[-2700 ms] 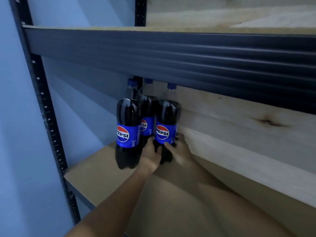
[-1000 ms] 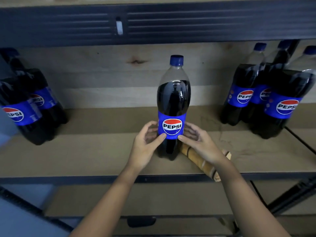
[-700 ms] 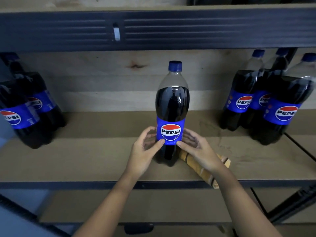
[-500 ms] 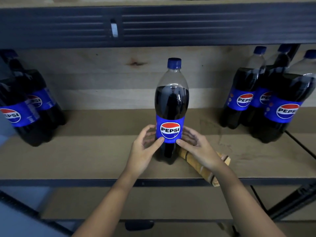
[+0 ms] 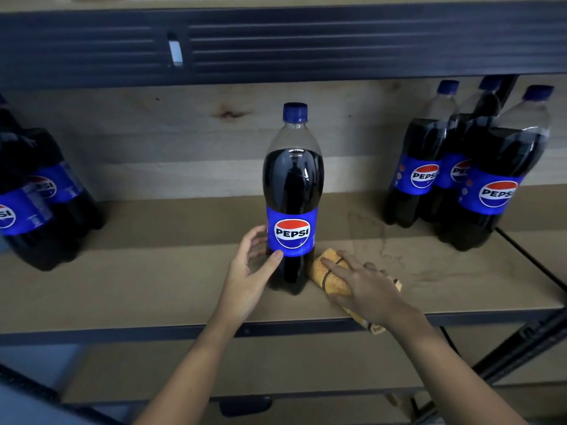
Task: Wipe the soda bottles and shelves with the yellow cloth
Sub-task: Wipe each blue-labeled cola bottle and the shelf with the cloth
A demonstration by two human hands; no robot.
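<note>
While upright at mid-shelf [image 5: 153, 280], centre soda bottle [image 5: 293, 191]: dark cola to the shoulder, clear neck, blue cap, blue Pepsi label. Left hand [image 5: 250, 271]: fingers curled round the lower body, thumb on the label's bottom edge. Yellow cloth [image 5: 328, 276]: folded, dark-striped, flat on the board just right of the bottle base, overhanging the front edge. Right hand [image 5: 365, 283]: fingers extended, resting flat on the cloth. Bottle count: three grouped right [image 5: 460, 167], two visible left [image 5: 36, 194], one centre. Cloths: one.
</note>
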